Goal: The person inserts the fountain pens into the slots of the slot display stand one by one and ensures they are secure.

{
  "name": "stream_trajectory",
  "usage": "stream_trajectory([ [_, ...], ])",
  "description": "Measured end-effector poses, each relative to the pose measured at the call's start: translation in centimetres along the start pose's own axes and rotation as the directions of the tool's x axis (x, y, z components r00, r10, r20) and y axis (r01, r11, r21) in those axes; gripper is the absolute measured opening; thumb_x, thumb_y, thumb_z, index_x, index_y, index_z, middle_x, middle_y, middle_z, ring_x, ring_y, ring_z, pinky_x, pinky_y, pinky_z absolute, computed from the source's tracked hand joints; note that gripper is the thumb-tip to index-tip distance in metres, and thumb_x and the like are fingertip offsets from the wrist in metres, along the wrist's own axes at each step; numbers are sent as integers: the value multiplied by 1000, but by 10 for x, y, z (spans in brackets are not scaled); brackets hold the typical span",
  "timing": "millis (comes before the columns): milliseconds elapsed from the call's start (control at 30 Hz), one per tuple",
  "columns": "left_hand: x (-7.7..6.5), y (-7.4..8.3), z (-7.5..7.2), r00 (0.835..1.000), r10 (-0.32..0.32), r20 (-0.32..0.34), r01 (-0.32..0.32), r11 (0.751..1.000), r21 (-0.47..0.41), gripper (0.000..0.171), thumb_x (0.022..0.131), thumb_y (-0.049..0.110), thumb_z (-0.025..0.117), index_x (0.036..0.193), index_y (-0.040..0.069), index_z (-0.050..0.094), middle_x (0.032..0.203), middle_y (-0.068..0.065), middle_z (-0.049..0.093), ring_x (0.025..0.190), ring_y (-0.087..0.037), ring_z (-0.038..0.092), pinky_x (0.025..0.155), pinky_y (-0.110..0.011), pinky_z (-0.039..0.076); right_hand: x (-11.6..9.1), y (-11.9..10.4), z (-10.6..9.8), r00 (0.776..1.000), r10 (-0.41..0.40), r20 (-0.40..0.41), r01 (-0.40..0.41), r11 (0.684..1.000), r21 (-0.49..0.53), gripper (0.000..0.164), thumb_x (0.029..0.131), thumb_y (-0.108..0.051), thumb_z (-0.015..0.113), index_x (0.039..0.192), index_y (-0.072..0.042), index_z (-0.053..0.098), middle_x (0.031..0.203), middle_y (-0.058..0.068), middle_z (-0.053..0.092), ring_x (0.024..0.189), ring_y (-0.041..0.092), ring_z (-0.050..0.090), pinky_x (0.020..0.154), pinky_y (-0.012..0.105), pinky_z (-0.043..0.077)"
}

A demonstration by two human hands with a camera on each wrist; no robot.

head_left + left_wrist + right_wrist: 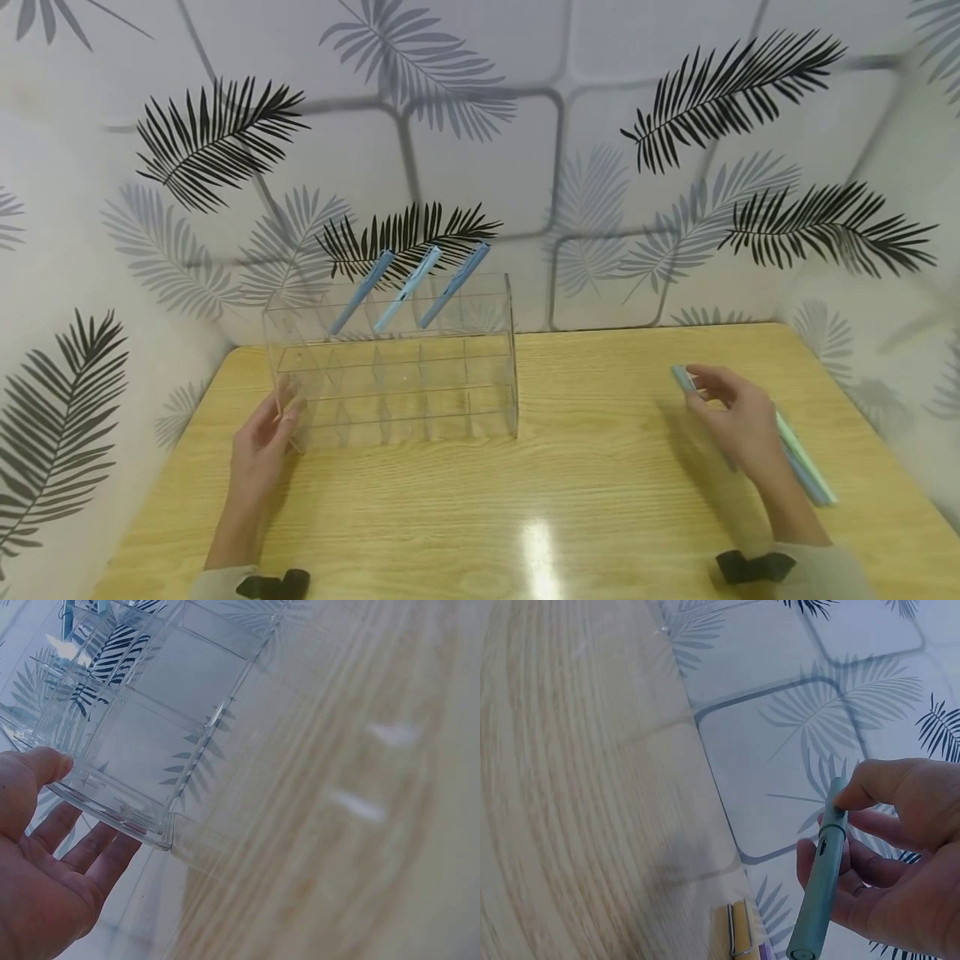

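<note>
A clear acrylic pen rack [514,392] with rows of small compartments stands at the left of the table. My left hand [258,442] grips its left side panel, thumb on one face and fingers behind, as the left wrist view shows at the rack's edge [112,806]. Three pens lean in the top row: a blue pen [362,292], a light blue pen [408,288] and another blue pen [455,284]. Over the table's right part, my right hand [738,421] pinches a grey-green pen [823,881] between thumb and fingers, its capped end by the thumb.
Beside my right wrist, a light green pen [806,458] and a blue pen [808,481] lie on the wooden table [585,433]. A yellow pen [740,930] with a metal clip shows low in the right wrist view. A leaf-patterned backdrop [480,167] rises behind the table.
</note>
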State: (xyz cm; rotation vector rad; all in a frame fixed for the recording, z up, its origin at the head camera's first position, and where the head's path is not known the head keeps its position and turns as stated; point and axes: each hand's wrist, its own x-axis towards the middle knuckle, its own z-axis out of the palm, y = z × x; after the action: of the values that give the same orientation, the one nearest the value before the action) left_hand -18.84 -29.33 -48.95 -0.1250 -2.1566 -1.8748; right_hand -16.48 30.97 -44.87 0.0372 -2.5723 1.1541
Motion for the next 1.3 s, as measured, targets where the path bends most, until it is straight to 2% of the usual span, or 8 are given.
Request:
stream_trajectory([
  [100, 0, 0, 0, 1000, -12, -5, 12, 1000, -7, 49, 107, 10, 55, 155, 8, 45, 152, -13, 52, 122, -5, 62, 68, -19, 58, 0, -4, -1, 1000, 0, 4, -1, 997, 76, 36, 98, -7, 65, 133, 0, 63, 106, 16, 72, 89, -6, 62, 101, 50, 52],
  [267, -2, 1, -1, 1000, -16, -7, 16, 1000, -5, 49, 107, 11, 56, 155, 8, 46, 152, -11, 52, 122, -5, 62, 74, -19, 59, 1, -6, 4, 998, -44, 45, 27, 949, 315, 40, 101, -1, 62, 139, 6, 55, 106, 0, 71, 88, 3, 71, 77, 25, 61],
  [333, -2, 0, -1, 1000, -17, -6, 17, 1000, -6, 48, 107, 11, 56, 154, 8, 46, 153, -12, 52, 122, -4, 62, 76, -19, 59, 1, -8, 7, 996, -57, 65, 28, 926, 376, 42, 102, -1, 60, 143, 5, 52, 107, -2, 69, 90, 7, 73, 75, 27, 62],
  [500, -1, -1, -1, 1000, -3, 4, 3, 1000, 6, 48, 108, 12, 55, 154, 7, 46, 153, -13, 51, 123, -5, 61, 75, -19, 58, -1, -12, 13, 996, -48, 75, 21, 943, 332, 43, 107, -10, 55, 149, -2, 49, 116, 5, 63, 93, 7, 71, 74, 26, 61],
  [700, 2, -2, 0, 1000, 23, 8, -23, 998, 52, 47, 108, 10, 54, 154, 6, 46, 152, -19, 50, 123, -5, 62, 90, -20, 55, -4, -18, 19, 998, -3, 65, -20, 936, 352, 44, 103, -13, 65, 142, 3, 55, 116, 13, 59, 89, 7, 72, 74, 25, 61],
  [800, 2, -1, -1, 1000, 22, 7, -22, 998, 61, 47, 108, 11, 53, 154, 6, 46, 152, -19, 50, 122, -4, 62, 89, -21, 55, -4, -23, 23, 998, 25, 59, -46, 919, 392, 42, 100, -12, 69, 137, 6, 59, 114, 10, 60, 91, 7, 72, 77, 26, 61],
  [1033, 1, -1, -2, 1000, 16, 8, -16, 1000, 24, 48, 107, 10, 55, 154, 5, 45, 152, -15, 51, 121, -3, 62, 86, -21, 57, 4, -38, 28, 998, -13, -59, 30, 958, 287, 37, 99, -15, 71, 132, 0, 65, 108, -5, 73, 94, -1, 67, 81, 14, 55],
  [1300, 1, 0, -1, 1000, 15, 1, -15, 1000, 16, 47, 107, 10, 54, 154, 4, 46, 152, -25, 46, 120, -3, 62, 88, -20, 56, 17, -61, 31, 995, -57, -80, 86, 902, 424, 41, 99, -8, 70, 139, -5, 61, 106, 8, 77, 90, 9, 74, 73, 26, 62],
])
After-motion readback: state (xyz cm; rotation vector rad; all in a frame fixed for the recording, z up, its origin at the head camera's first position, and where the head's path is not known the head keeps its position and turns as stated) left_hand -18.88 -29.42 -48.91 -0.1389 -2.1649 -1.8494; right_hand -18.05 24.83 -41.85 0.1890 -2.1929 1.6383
